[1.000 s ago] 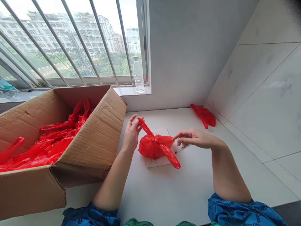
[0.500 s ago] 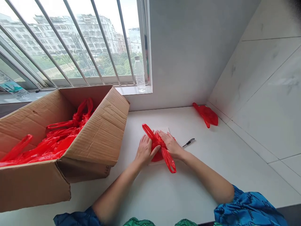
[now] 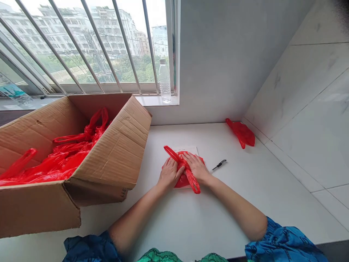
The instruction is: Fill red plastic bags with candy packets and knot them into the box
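Observation:
A knotted red plastic bag (image 3: 182,179) lies on a white sheet of paper (image 3: 194,150) on the white counter, its two handle loops sticking out from the knot. On the bag's left side my left hand (image 3: 169,174) rests with fingers stretched out and the thumb beside the knot. My right hand (image 3: 196,168) lies flat on the bag's right side, fingers extended. Both hands press on the bag without wrapping around it. What is inside the bag is hidden. A black pen (image 3: 219,165) lies just right of my right hand.
At left stands a large open cardboard box (image 3: 114,145) holding several red plastic bags (image 3: 62,160). Another red bag (image 3: 242,134) lies in the far right corner by the tiled wall. A water bottle (image 3: 164,82) stands on the sill of the barred window.
My hands have pressed lower and flatter on the bag, which now spreads wider beneath them. The front handle loop has dropped closer to the counter. The camera view has shifted slightly.

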The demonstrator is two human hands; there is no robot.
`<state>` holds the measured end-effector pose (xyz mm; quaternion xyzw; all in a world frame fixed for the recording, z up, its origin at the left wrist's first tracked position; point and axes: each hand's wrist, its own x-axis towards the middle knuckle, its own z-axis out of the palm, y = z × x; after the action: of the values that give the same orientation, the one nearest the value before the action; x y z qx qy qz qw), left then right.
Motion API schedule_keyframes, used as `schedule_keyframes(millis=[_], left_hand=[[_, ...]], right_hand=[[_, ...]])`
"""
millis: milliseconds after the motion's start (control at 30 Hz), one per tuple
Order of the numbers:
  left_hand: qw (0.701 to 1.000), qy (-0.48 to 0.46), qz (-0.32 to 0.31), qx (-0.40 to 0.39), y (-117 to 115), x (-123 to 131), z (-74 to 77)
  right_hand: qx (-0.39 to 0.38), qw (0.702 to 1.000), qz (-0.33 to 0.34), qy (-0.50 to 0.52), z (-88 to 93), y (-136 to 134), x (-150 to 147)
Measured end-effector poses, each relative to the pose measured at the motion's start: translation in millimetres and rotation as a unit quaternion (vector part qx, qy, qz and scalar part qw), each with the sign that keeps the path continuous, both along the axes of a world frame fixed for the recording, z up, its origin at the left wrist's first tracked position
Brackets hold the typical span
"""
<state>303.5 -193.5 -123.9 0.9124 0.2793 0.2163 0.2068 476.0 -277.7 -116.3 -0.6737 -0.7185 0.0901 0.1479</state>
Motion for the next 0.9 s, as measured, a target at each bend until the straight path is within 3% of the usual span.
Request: schedule_keyframes(millis=[300, 433, 567, 767, 900], left_hand=[[1.0, 0.003, -0.006, -0.001, 1.5, -0.2, -3.1], [0.999, -0.033, -0.016, -0.013, -4.0, -6.5, 5.1], [0.992, -0.112, -0.034, -0.043, -23.8, -15.8, 33.8], [0.979, -0.104, -0.031, -0.175, -64.0, -29.3, 96.5], [0.967, -0.066, -0.076, -0.235, -81.4, -57.2, 144.4]], right_hand=[[0.003, 1.0, 0.003, 0.007, -1.2, -0.7, 0.3], [0.065, 0.99, 0.023, 0.125, 7.0, -7.5, 2.0], [0.091, 0.946, -0.011, 0.312, 29.8, -18.9, 5.0], [-0.049, 0.864, 0.042, 0.5, 72.6, -51.5, -5.9], [-0.111, 0.794, 0.066, 0.593, 81.9, -71.7, -11.1]])
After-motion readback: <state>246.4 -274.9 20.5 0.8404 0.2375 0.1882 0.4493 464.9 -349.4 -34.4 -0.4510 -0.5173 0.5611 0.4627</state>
